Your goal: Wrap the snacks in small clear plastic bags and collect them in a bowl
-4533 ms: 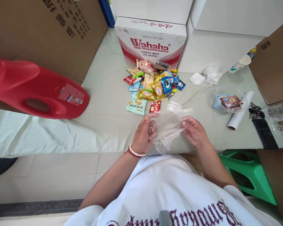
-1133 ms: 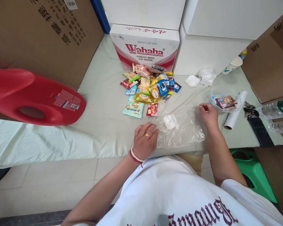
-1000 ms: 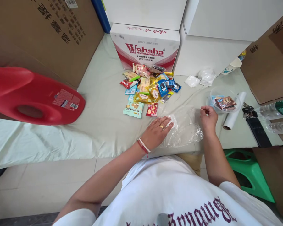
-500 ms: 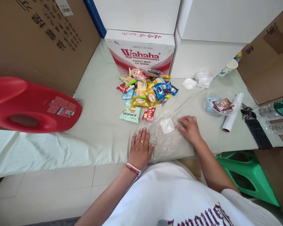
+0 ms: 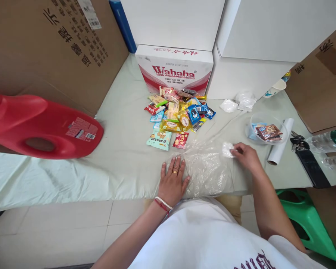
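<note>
My left hand (image 5: 173, 178) lies flat, fingers spread, on the left edge of a clear crinkled plastic sheet or bag (image 5: 205, 172) near the table's front edge. My right hand (image 5: 246, 157) pinches a small folded white plastic packet (image 5: 227, 150) between thumb and fingertips at the sheet's right side. Ahead of my left hand are a pale green snack packet (image 5: 158, 139) and a small red packet (image 5: 180, 140). Behind them sits a heap of wrapped snacks (image 5: 177, 112) in several colours. Two similar crumpled white plastic pieces, one of them this white plastic piece (image 5: 229, 105), rest farther back.
A Wahaha water carton (image 5: 175, 71) stands behind the snacks. At the left lies a red jug (image 5: 44, 127) beside a cardboard box (image 5: 72, 74). To the right are a clear round tub (image 5: 253, 132) with packets, a white roll (image 5: 281, 144), keys (image 5: 299, 142) and a black phone (image 5: 313, 169).
My right hand has moved right, and the white packet has shifted with it from the middle of the plastic to its right side. The left hand stays flat. The view has shifted slightly.
</note>
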Demonstrator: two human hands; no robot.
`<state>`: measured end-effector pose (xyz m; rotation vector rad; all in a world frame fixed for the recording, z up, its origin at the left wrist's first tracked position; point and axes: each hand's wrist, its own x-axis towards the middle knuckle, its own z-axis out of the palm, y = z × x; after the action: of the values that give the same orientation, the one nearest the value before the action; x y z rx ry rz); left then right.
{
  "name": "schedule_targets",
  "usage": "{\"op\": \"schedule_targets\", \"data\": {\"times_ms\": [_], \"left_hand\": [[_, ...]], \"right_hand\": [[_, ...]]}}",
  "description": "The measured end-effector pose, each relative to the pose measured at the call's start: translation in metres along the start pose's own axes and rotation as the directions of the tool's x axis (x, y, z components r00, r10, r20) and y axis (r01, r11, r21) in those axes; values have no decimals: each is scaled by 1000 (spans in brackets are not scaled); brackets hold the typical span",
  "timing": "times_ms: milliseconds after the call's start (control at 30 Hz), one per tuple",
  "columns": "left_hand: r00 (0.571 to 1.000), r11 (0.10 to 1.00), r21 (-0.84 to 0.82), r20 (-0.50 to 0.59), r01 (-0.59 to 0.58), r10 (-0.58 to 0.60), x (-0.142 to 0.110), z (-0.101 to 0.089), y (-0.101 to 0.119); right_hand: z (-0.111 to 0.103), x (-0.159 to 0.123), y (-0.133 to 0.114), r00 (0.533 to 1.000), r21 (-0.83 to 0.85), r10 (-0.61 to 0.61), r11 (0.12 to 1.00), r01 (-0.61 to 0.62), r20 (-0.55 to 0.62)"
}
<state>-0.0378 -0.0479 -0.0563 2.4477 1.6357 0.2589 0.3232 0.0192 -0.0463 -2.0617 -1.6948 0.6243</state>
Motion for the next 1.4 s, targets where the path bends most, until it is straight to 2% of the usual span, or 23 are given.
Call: {"op": "schedule_targets", "data": {"times_ms": [67,133,200,267,367,467,567,633,700,767,867,933,1000,1067,1167,1233,1267,1333,1400], "left_hand": [[1000,1000,-13,12,-3,3,6,-1,3],[1000,1000,-20,8,-2,2,11,-3,4],[1000,1000,-22,-5,1,-1,13,-6,2],[1000,1000,-14,-12,10,-10,14,-8,-3],[1000,1000,14,-2,22,-22,11,-7,-9],[1000,999,41,5,14,-14,10,-5,-11],[1000,999,49,0,11,-11,9,-3,-10],[1000,999,46,-5,14,-14,9,-2,-10],[1000,999,40,-9,24,-23,8,-2,-10],[999,999,33,-11,31,-31,8,-2,-10],[999,999,18,-15,33,-33,8,-3,-10],[999,999,4,-18,33,-33,9,-3,-10],[999,1000,-12,-18,28,-29,9,-2,-10],[1000,999,-29,-21,18,-19,9,-1,-12],[996,998,-63,-91,-9,3,2,-2,-20],[984,992,-86,-162,-90,75,-5,-7,-31],[973,981,-98,-174,-168,149,-10,-11,-38],[930,923,-134,-116,-362,348,-17,-20,-54],[862,846,-191,3,-498,508,-24,-27,-71]], "right_hand": [[-19,7,9,994,-107,30,993,-40,-101],[-33,8,0,963,-173,-38,985,-9,-267],[-39,6,-27,911,-148,-148,984,98,-385],[-36,6,-64,897,-60,-256,966,251,-362],[-13,23,-120,917,12,-353,932,362,-187],[28,57,-167,938,-46,-344,937,345,32],[72,86,-199,967,-194,-254,947,256,36],[88,95,-209,972,-253,-234,941,224,-8],[86,93,-209,966,-258,-253,938,232,-51],[67,80,-198,941,-231,-322,928,291,-106],[28,40,-174,854,-168,-508,857,488,-112],[13,6,-157,787,-107,-617,783,613,-1],[17,-26,-143,757,-76,-641,755,652,130],[32,-50,-131,768,-104,-596,770,629,234],[51,-70,-116,794,-123,-548,797,591,262],[47,-80,-105,785,-58,-582,794,605,213],[41,-85,-99,762,-9,-614,777,629,206],[27,-99,-82,692,79,-676,728,681,253],[19,-114,-63,625,109,-703,689,716,339]]}}
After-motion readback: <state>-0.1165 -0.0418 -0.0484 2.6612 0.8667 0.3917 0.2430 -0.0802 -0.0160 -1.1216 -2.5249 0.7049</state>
